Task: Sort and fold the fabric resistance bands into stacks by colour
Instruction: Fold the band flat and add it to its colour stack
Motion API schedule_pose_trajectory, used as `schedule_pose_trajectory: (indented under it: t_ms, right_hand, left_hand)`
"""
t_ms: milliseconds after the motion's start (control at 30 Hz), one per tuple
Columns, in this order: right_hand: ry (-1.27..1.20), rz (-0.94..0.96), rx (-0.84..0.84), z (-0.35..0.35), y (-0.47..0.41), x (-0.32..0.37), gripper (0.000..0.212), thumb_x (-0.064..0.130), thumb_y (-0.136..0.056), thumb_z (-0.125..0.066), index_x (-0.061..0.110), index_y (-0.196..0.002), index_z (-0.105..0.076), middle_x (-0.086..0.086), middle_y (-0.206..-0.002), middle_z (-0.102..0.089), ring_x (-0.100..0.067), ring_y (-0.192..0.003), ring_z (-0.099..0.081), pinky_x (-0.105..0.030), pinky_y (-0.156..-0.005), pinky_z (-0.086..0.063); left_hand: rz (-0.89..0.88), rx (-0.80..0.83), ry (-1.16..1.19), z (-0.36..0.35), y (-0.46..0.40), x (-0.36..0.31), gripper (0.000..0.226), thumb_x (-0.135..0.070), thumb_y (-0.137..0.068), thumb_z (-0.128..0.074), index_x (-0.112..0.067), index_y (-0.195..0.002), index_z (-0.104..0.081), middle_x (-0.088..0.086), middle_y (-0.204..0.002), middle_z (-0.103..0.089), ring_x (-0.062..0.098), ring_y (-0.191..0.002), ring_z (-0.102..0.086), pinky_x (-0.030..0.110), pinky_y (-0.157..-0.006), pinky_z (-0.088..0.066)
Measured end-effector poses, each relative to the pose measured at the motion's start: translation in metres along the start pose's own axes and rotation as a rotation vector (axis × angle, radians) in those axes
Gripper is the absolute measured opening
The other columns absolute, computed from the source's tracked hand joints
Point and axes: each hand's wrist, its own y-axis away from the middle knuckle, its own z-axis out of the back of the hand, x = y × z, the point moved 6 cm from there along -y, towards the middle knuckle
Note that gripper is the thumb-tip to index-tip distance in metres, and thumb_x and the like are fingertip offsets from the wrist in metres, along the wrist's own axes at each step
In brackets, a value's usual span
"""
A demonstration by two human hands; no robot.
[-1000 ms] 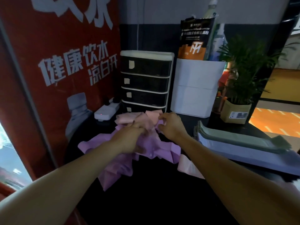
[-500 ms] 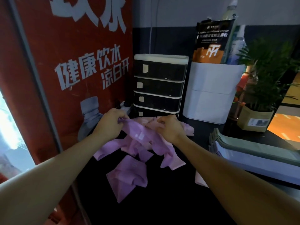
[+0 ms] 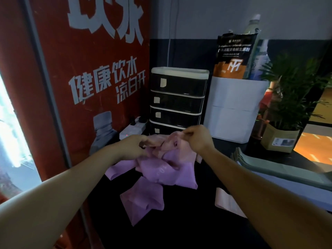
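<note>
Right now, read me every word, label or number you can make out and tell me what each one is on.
"健康饮水" and below it "凉白开": white characters on the red poster.
Larger white characters at the poster's top: cut off, unreadable.
"MM"-like white logo: on the black and orange pouch.
Pouch's small white lines: blurred; something like "vitamin powder".
Pale tags on the drawer unit: blank or too small.
Sticker on the plant pot: unreadable.

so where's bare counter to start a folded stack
Bare black counter lies near you, between the loose purple band and the pale pink band. It is crowded further back: the purple heap under both hands, then the drawer unit, with green stacked bands to the right.
</note>
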Motion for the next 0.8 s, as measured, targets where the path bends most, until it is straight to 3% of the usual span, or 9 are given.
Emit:
schedule_pose_trajectory:
  t_ms: [100,167,233,367,433,533,667,733,800]
  right_hand:
    - [-0.071,0.054,-0.103,0.029,-0.004,0.019,0.018,0.012,-0.086,-0.066,0.007,-0.102,-0.072,0.0,-0.09,-0.068,-0.005,-0.078,-0.056,-0.001,-0.059,-0.036]
    - [-0.077,0.091,-0.139,0.045,-0.005,0.032,0.018,0.013,-0.087,-0.064,0.009,-0.104,-0.072,0.004,-0.09,-0.065,-0.003,-0.08,-0.054,0.004,-0.058,-0.035]
    - [-0.081,0.123,-0.153,0.059,-0.005,0.044,0.019,0.015,-0.088,-0.063,0.011,-0.104,-0.072,0.004,-0.095,-0.067,-0.003,-0.083,-0.055,0.001,-0.059,-0.038]
    - [-0.098,0.173,-0.158,0.084,0.002,0.06,0.02,0.013,-0.091,-0.058,0.012,-0.107,-0.071,0.007,-0.094,-0.063,-0.003,-0.083,-0.055,-0.001,-0.059,-0.038]
    - [-0.12,0.204,-0.145,0.094,0.008,0.066,0.021,0.011,-0.093,-0.055,0.011,-0.108,-0.069,0.007,-0.096,-0.062,-0.004,-0.087,-0.055,-0.002,-0.066,-0.04]
    - [-0.187,0.215,-0.136,0.109,0.019,0.07,0.021,0.009,-0.093,-0.053,0.011,-0.107,-0.069,0.005,-0.096,-0.063,-0.006,-0.088,-0.057,-0.016,-0.08,-0.045]
    - [-0.27,0.201,-0.114,0.126,0.036,0.066,0.019,0.008,-0.094,-0.051,0.011,-0.102,-0.067,0.009,-0.083,-0.06,-0.001,-0.076,-0.054,-0.014,-0.071,-0.046]
    - [-0.298,0.152,-0.102,0.131,0.043,0.059,0.017,0.008,-0.095,-0.05,0.011,-0.1,-0.066,0.007,-0.081,-0.059,-0.004,-0.075,-0.054,-0.02,-0.074,-0.048]
    - [-0.33,0.096,-0.103,0.137,0.051,0.048,0.016,0.008,-0.094,-0.05,0.012,-0.095,-0.065,0.005,-0.08,-0.06,-0.01,-0.078,-0.055,-0.028,-0.079,-0.049]
  left_hand:
    - [-0.017,-0.186,0.09,0.011,-0.004,-0.014,0.031,-0.006,-0.089,-0.059,-0.008,-0.12,-0.058,0.006,-0.117,-0.061,0.013,-0.104,-0.056,0.015,-0.077,-0.041]
    - [-0.056,-0.288,0.117,0.016,-0.006,-0.025,0.032,-0.011,-0.087,-0.063,-0.009,-0.119,-0.057,0.002,-0.112,-0.058,0.014,-0.103,-0.056,0.013,-0.075,-0.041]
    - [-0.096,-0.382,0.107,0.02,-0.008,-0.039,0.041,-0.016,-0.084,-0.069,-0.011,-0.122,-0.054,0.002,-0.113,-0.051,0.013,-0.098,-0.053,0.009,-0.067,-0.038]
    - [-0.151,-0.5,0.106,0.024,-0.008,-0.07,0.044,-0.02,-0.082,-0.07,-0.012,-0.122,-0.055,0.005,-0.119,-0.047,0.012,-0.094,-0.052,0.018,-0.078,-0.041]
    - [-0.191,-0.508,0.186,0.023,-0.006,-0.086,0.038,-0.019,-0.086,-0.066,-0.01,-0.121,-0.055,0.005,-0.116,-0.048,0.012,-0.093,-0.053,0.014,-0.074,-0.041]
    - [-0.196,-0.417,0.341,0.012,-0.004,-0.105,0.038,-0.025,-0.088,-0.062,-0.011,-0.123,-0.052,0.002,-0.113,-0.051,0.012,-0.099,-0.053,0.012,-0.072,-0.041]
    - [-0.211,-0.137,0.515,-0.02,0.004,-0.126,0.019,-0.028,-0.094,-0.052,-0.021,-0.111,-0.055,0.001,-0.108,-0.06,0.014,-0.101,-0.056,0.026,-0.083,-0.045]
    - [-0.188,-0.026,0.591,-0.035,0.011,-0.133,0.014,-0.031,-0.096,-0.049,-0.026,-0.102,-0.06,-0.003,-0.101,-0.065,0.012,-0.096,-0.06,0.029,-0.082,-0.047]
    - [-0.184,0.059,0.7,-0.049,0.016,-0.141,0.016,-0.026,-0.096,-0.049,-0.019,-0.098,-0.063,0.001,-0.098,-0.066,0.013,-0.094,-0.06,0.028,-0.081,-0.05]
